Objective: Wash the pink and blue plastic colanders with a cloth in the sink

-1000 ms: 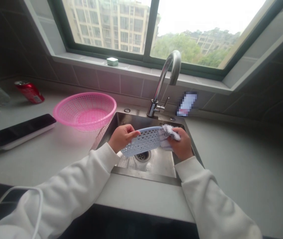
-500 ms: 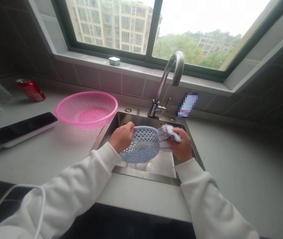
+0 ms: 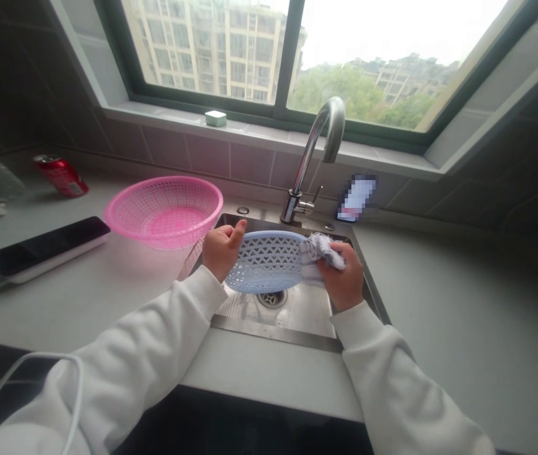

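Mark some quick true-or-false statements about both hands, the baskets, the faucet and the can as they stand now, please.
1. The left hand holds the blue basket. True.
2. The right hand holds a bottle. False: it holds a cloth.
3. The pink basket sits on the windowsill. False: it is on the counter.
4. The faucet is pouring water. False: no stream shows.
5. The red can is on the counter. True.

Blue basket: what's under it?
Below the blue basket, the sink floor and part of the drain show. The basket covers the drain's far edge.
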Motion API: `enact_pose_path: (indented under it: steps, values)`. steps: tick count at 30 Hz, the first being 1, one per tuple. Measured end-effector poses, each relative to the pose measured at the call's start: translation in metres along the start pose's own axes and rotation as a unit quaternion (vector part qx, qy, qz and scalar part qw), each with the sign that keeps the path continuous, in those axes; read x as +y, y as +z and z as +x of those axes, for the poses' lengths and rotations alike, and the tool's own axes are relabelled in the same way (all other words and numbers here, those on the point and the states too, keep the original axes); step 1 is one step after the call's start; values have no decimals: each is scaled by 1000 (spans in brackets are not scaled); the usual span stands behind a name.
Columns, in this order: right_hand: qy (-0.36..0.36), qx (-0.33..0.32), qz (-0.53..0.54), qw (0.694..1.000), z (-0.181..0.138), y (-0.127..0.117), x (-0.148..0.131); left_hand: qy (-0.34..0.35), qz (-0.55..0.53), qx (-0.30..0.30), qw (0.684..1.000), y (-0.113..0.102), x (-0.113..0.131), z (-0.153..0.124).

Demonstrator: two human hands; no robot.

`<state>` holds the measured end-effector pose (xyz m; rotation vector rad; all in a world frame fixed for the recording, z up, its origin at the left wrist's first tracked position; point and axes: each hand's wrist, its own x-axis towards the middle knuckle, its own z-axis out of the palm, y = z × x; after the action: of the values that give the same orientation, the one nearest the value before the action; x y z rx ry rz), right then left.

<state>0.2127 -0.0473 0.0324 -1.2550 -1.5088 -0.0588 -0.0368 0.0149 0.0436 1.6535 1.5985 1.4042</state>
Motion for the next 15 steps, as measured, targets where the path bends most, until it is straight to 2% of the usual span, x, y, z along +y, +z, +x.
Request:
enact_pose_path:
  steps: [2, 4, 6, 7, 12, 15]
  values:
    - [-48, 2, 10, 999, -6, 4, -17, -7, 5, 7, 1000, 4, 0, -1]
    - [-107, -51, 33, 992, -13, 8, -33, -9, 17, -2, 1000, 8, 0, -3]
    - [-150, -100, 30, 983, -15, 9, -36, -6, 24, -13, 1000, 9, -1, -5]
    - [-157, -106, 16, 982, -13, 8, -32, -6, 25, -16, 1000, 9, -1, -5]
    - [-106, -1, -81, 991, 3, -7, -2, -29, -9, 0, 1000, 8, -2, -2]
    - [-121, -3, -69, 990, -4, -4, -17, -32, -17, 1, 999, 12, -4, -3]
